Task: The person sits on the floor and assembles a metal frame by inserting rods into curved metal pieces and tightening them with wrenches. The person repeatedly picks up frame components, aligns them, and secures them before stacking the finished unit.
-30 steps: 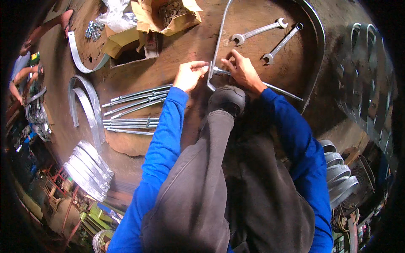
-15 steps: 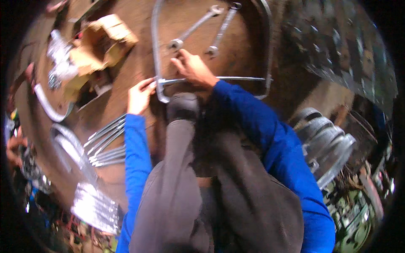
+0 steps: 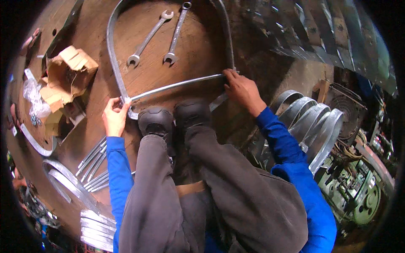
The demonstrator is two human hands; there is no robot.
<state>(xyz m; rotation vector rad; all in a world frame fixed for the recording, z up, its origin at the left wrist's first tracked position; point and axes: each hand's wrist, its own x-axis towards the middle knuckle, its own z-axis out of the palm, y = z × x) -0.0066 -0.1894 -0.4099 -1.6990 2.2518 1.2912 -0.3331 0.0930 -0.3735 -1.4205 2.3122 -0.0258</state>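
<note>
A bent grey metal strap (image 3: 113, 55) arches over the brown floor in front of my shoes. Across its two legs runs a thin metal rod (image 3: 177, 84). My left hand (image 3: 114, 117) pinches the rod's left end, where it meets the strap. At the far end, my right hand (image 3: 244, 90) has its fingers closed round the rod beside the strap's right leg; the fingers partly hide that joint. Inside the arch lie an open-ended wrench (image 3: 149, 38) and a second wrench (image 3: 176, 36) with a ring at its far end.
Left stand a torn cardboard box (image 3: 71, 80) and a clear plastic bag (image 3: 36, 99). Several loose rods (image 3: 93, 162) lie by my left forearm, with curved straps (image 3: 63, 175) beyond. More bent straps (image 3: 301, 116) stand on the right, near a green machine part (image 3: 354, 194). Metal sheets (image 3: 320, 31) lie far right.
My right hand has moved from near the wrenches to the rod's right end. My left hand stays at its left end. The view has shifted, and both shoes now show.
</note>
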